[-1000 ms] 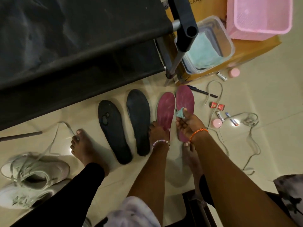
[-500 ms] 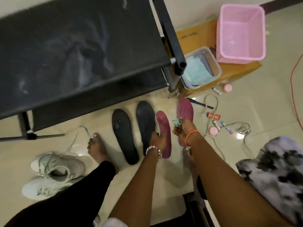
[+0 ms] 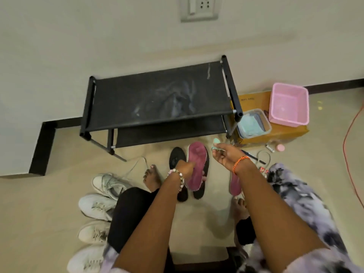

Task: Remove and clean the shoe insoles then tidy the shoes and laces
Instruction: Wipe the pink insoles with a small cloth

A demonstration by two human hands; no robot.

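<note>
2 containers at 2 o'clock on a cardboard box (image 3: pixel 275 134): clear tub (image 3: pixel 254 123) with folded teal cloth inside, pink basket (image 3: pixel 288 104) with nothing I can make out in it. Left hand (image 3: pixel 185 168) grips a maroon insole (image 3: pixel 196 166), lifted above 2 black insoles (image 3: pixel 176 156) that it mostly hides. Right hand (image 3: pixel 226 156) pinches a small teal wipe (image 3: pixel 216 143), held up apart from the insole. Second maroon insole (image 3: pixel 235 183) on the floor at 4 o'clock, largely hidden by the right forearm. 4 white shoes (image 3: pixel 96 205) at 8 o'clock, bottom 1 cut off by clothing. Loose lace (image 3: pixel 136 164) by the left foot. Small items near the box at 3 o'clock too blurred to identify. Black shoe rack (image 3: pixel 157 103) at 12 o'clock.
</note>
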